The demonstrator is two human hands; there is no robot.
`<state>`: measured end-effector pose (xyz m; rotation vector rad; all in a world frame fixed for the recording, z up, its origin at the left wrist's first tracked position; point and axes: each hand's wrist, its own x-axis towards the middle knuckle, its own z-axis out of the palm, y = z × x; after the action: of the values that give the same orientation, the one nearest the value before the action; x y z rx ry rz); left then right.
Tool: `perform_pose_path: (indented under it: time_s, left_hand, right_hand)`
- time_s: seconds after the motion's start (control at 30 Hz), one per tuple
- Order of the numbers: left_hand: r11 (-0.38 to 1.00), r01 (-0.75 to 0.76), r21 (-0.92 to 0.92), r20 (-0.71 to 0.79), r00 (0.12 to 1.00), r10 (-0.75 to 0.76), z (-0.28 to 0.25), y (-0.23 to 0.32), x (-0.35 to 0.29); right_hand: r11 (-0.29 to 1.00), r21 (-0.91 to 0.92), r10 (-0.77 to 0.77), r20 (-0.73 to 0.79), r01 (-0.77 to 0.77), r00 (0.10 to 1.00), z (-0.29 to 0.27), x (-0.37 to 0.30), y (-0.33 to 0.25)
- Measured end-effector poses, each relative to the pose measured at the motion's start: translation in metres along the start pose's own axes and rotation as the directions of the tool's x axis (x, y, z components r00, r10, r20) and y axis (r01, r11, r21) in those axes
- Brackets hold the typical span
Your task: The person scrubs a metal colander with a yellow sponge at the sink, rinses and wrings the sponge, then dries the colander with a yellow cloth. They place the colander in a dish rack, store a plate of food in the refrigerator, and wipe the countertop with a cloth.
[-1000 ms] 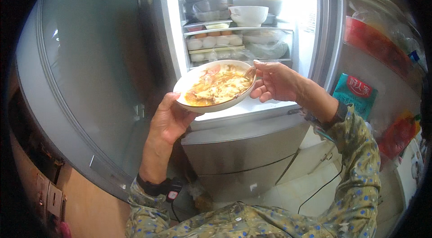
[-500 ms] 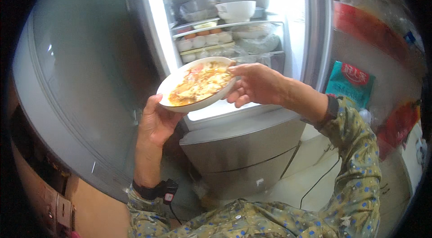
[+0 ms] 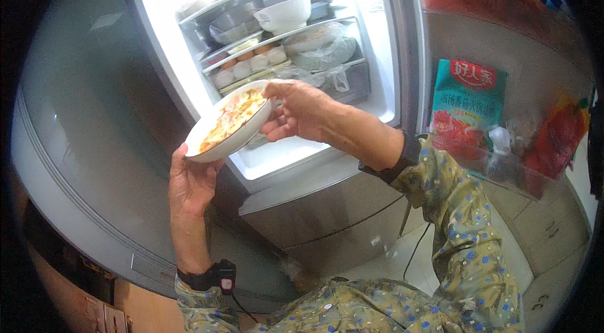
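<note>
A white bowl (image 3: 242, 134) of cooked food, yellow and reddish pieces in sauce, is held in front of the open fridge. My left hand (image 3: 192, 185) grips its lower left edge, thumb on the rim and fingers underneath. My right hand (image 3: 296, 113) pinches the upper right rim, with the other fingers curled below. The bowl is tilted, its left end lower. Behind it the lit fridge (image 3: 371, 81) holds a tray of eggs (image 3: 242, 69), a white bowl (image 3: 283, 15) and a plastic-wrapped item (image 3: 324, 50) on its shelves.
At the right the open fridge door carries a teal and red packet (image 3: 469, 103) and a red packet (image 3: 557, 138) in its pockets. The other door (image 3: 82, 113) curves along the left. Below the shelves is a grey drawer front (image 3: 314, 207). A thin black cable (image 3: 415, 251) hangs near my right sleeve.
Both hands and the bowl have shifted left and slightly down in view, and the bowl is tilted more steeply. The fridge has also shifted left, and more of the right door shows.
</note>
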<state>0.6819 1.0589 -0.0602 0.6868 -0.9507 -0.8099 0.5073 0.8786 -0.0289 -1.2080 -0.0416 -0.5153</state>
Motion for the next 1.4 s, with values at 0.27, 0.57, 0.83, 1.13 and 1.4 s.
perform_pose_path:
  time_s: [0.27,0.57,0.83,1.13,1.4]
  left_hand:
    - [0.976,-0.153,0.157,0.064,0.987,0.145,0.028,0.017,0.014]
    - [0.168,-0.311,0.935,0.077,0.642,0.763,-0.010,0.044,0.050]
    - [-0.428,0.118,0.896,0.224,0.713,0.664,-0.031,0.030,0.101]
    - [-0.499,0.183,0.847,0.281,0.643,0.713,-0.037,0.014,0.127]
    - [-0.479,0.089,0.873,0.319,0.639,0.700,-0.040,0.016,0.126]
  right_hand:
    - [0.939,-0.195,-0.264,0.117,0.283,0.957,0.000,-0.007,-0.052]
    - [0.818,-0.329,-0.535,-0.130,0.473,0.835,-0.035,0.027,-0.127]
    - [0.824,-0.246,-0.555,-0.162,0.511,0.816,-0.054,0.070,-0.155]
    - [0.849,-0.245,-0.522,-0.249,0.468,0.816,-0.063,0.142,-0.171]
    - [0.874,-0.335,-0.459,-0.332,0.352,0.824,-0.078,0.163,-0.171]
